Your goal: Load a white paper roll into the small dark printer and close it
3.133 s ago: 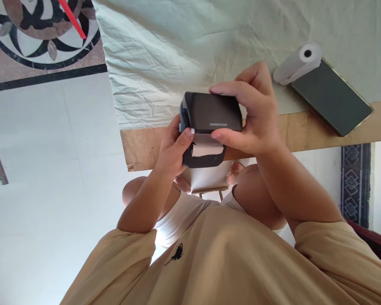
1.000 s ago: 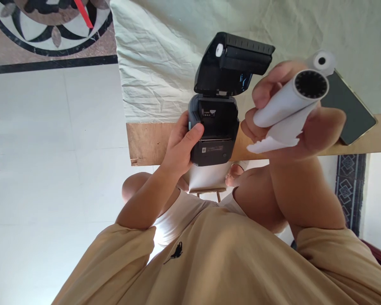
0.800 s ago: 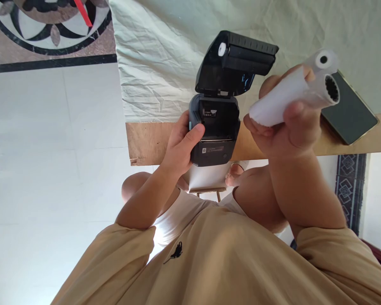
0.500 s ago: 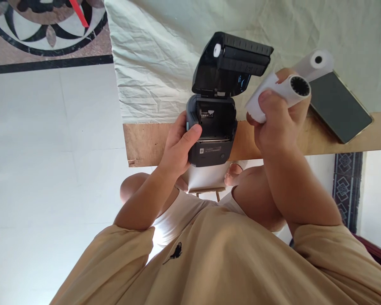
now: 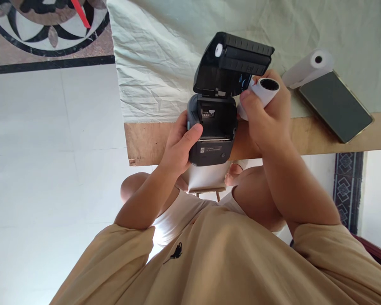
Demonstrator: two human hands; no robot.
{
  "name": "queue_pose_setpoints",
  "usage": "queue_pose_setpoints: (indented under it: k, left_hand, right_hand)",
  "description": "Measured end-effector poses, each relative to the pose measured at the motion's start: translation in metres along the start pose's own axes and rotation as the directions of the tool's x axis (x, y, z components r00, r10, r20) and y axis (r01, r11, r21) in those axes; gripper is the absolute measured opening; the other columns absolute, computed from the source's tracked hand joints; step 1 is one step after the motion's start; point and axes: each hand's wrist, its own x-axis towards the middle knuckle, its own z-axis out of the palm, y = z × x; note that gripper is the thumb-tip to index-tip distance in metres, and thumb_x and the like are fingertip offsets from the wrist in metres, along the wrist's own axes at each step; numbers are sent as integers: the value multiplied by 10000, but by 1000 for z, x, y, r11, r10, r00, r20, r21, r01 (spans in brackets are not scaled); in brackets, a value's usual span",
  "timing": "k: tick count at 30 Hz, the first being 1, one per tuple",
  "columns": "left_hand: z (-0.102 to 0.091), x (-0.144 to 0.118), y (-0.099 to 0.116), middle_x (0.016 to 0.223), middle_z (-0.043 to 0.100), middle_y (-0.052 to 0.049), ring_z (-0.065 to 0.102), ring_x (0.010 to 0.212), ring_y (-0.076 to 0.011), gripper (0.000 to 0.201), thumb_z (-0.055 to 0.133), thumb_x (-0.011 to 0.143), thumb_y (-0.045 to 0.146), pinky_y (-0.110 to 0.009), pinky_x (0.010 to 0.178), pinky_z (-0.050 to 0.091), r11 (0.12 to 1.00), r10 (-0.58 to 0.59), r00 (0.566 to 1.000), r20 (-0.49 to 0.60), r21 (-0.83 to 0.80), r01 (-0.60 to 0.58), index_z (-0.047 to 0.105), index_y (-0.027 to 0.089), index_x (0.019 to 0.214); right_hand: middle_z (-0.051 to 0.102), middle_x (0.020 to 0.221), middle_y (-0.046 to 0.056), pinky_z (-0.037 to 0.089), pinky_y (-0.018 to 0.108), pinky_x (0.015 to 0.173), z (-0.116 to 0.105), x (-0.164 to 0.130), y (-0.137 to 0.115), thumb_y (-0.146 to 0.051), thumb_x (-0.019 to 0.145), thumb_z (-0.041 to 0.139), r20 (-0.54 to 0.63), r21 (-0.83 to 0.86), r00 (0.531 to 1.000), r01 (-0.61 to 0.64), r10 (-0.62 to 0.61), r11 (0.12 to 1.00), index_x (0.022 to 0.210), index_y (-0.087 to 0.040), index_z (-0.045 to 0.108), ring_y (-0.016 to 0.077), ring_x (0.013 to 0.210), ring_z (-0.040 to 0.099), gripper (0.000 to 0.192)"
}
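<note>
A black portable label printer (image 5: 212, 131) is held over the table's front edge, its lid (image 5: 233, 63) swung up and its paper bay bare. My left hand (image 5: 182, 144) grips the printer's left side, thumb on the rim of the bay. Just right of the printer, my right hand (image 5: 269, 112) is closed round a white paper roll (image 5: 263, 92) with a dark hollow core facing up. The roll is tilted, close beside the lid and bay; whether it touches them I cannot tell. Fingers hide part of the roll.
A second white paper roll (image 5: 307, 67) lies on the pale green cloth (image 5: 152, 55) to the right. A dark phone (image 5: 338, 106) rests partly on it and the wooden table edge (image 5: 324, 137). Patterned floor and a red strip (image 5: 81, 13) appear at upper left.
My right hand has carried the paper roll leftward to the printer's side, turning it more upright. The printer and my left hand have stayed nearly still.
</note>
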Motion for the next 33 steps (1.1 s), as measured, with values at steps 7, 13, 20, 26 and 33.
queue_pose_setpoints:
  k: [7, 13, 20, 26, 33]
  left_hand:
    - [0, 0, 0, 1047, 758, -3, 640, 1229, -191, 280, 660, 854, 409, -326, 1108, 499, 1000, 1, 1000, 24, -19, -1, 643, 216, 1057]
    - [-1, 0, 0, 1104, 748, -18, 609, 1271, -219, 318, 658, 844, 446, -360, 1099, 507, 1000, 9, 1000, 15, 19, -9, 652, 219, 1067]
    - [0, 1, 0, 970, 754, -13, 616, 1259, -225, 288, 661, 843, 436, -365, 1077, 520, 1000, 4, 1000, 8, 7, -4, 648, 224, 1037]
    - [0, 0, 2, 926, 749, -7, 609, 1267, -231, 280, 666, 839, 432, -377, 1066, 526, 1000, -19, 1000, 8, 11, 18, 646, 231, 1032]
    - [0, 0, 4, 1021, 748, -18, 602, 1274, -239, 282, 656, 847, 420, -385, 1068, 525, 999, -20, 1000, 6, 32, 20, 649, 225, 1051]
  right_hand:
    - [567, 854, -20, 478, 330, 793, -1, 1, -3, -416, 877, 562, 1, -126, 998, 59, -60, 990, 913, -225, 529, 120, 799, 549, 197]
    - [537, 820, -8, 482, 343, 787, -1, 0, -3, -515, 889, 523, -6, -149, 1000, 25, -26, 989, 878, -224, 509, 136, 805, 558, 291]
    - [539, 785, -10, 485, 346, 752, 0, 1, -1, -556, 868, 541, -13, -152, 1000, 23, -25, 988, 873, -230, 513, 133, 764, 538, 327]
    - [563, 803, -10, 476, 307, 693, -1, 1, 4, -507, 866, 563, 3, -120, 1000, 15, -15, 993, 925, -233, 527, 112, 711, 506, 282]
    - [573, 832, -11, 458, 276, 644, -1, 0, 5, -516, 867, 569, 20, -55, 999, -32, 33, 998, 940, -240, 537, 103, 700, 500, 287]
